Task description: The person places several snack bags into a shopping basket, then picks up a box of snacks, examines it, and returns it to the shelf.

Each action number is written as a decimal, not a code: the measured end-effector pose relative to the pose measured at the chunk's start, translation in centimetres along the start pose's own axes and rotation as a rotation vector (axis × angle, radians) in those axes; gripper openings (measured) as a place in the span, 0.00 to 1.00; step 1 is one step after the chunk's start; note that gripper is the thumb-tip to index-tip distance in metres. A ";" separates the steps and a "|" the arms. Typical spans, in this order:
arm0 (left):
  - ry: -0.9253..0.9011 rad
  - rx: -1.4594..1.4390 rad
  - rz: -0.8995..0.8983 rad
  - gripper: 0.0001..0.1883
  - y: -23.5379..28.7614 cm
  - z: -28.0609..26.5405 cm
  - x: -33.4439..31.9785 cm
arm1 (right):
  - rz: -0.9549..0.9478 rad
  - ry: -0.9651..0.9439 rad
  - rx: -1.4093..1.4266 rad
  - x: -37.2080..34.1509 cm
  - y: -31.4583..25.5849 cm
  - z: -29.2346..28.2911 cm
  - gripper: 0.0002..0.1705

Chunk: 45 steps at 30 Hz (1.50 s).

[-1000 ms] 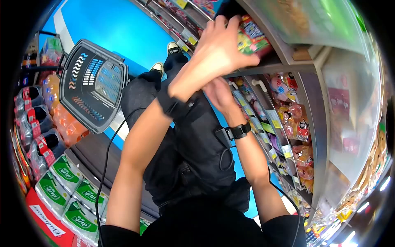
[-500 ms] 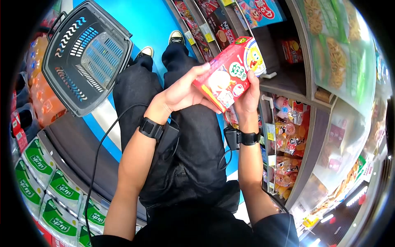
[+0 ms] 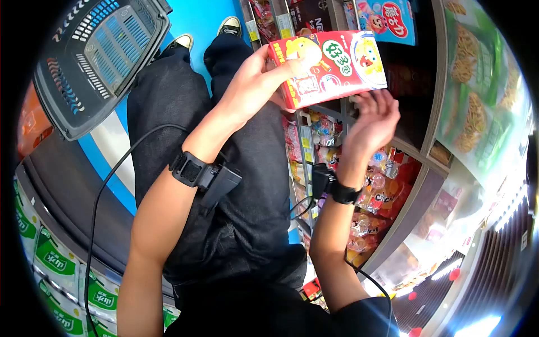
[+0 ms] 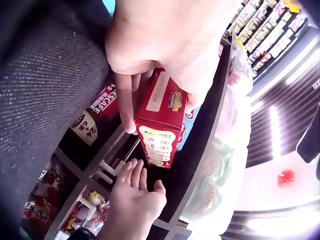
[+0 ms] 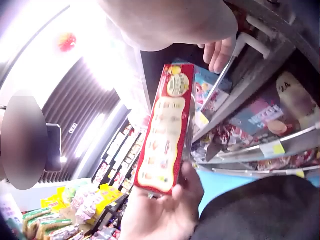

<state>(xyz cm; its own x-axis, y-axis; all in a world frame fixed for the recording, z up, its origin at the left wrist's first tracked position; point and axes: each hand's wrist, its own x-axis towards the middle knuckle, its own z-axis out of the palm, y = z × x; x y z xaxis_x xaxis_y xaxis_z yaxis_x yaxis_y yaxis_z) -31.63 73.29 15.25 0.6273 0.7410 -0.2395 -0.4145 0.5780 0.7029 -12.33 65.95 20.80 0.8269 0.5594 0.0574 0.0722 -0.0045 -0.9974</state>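
Note:
A red cardboard snack box (image 3: 337, 73) with cartoon characters on its front is held out before the shelves. My left hand (image 3: 252, 87) grips its left end, thumb across the front and fingers behind. Just below the box's right end, my right hand (image 3: 373, 121) is slightly blurred, with nothing in it. In the left wrist view that right hand (image 4: 137, 202) shows its palm, fingers loosely extended and apart from the box. A printed side panel of the box (image 5: 162, 130) faces the right wrist camera.
A dark shopping basket (image 3: 101, 67) is at the left. Shelves on the right hold bagged sweets (image 3: 387, 191), a blue packet (image 3: 396, 19) and a Nescafe box (image 4: 102, 102). Clear bags of snacks (image 3: 469, 73) hang at the far right. Green-and-white packs (image 3: 53, 255) line the lower left.
First my left hand reached into the shelf; then both hands held the snack box. Now my right hand has let go and moved away, and the box stays in my left hand.

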 end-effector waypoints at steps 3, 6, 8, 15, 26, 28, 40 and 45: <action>0.032 0.031 0.065 0.33 -0.7 -0.3 0.6 | -0.147 0.155 -0.273 3.3 -1.0 0.8 0.18; 0.023 0.063 0.060 0.33 -0.8 -0.4 0.9 | -0.015 0.191 -0.440 8.4 -0.6 0.9 0.20; 0.044 0.055 0.047 0.32 -0.7 -0.4 0.9 | 0.136 0.170 -0.497 13.6 1.5 -0.5 0.22; 0.077 -0.014 0.002 0.30 -0.5 -0.1 0.2 | 0.296 0.032 -1.354 19.0 4.7 0.3 0.40; 0.146 -0.079 0.015 0.28 0.7 -0.8 0.3 | 0.231 0.107 -0.988 22.8 4.6 -2.5 0.30; 0.131 -0.079 0.007 0.29 1.0 -0.5 0.3 | 0.257 0.103 -0.845 22.6 4.7 -3.0 0.28; -0.020 -0.078 -0.069 0.28 1.6 -0.4 -1.0 | -0.069 0.272 -0.507 6.3 -0.6 2.0 0.43; -0.032 -0.408 -0.053 0.28 1.7 -0.1 -1.6 | -0.151 0.149 -0.507 0.4 -2.7 0.4 0.52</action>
<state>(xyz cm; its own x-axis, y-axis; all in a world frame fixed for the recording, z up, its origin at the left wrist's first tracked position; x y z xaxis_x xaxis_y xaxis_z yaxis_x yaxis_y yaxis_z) -33.46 73.14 16.77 0.6724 0.6994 -0.2425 -0.6045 0.7079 0.3654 -12.41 66.55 23.51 0.8540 0.4613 0.2406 0.4254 -0.3530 -0.8333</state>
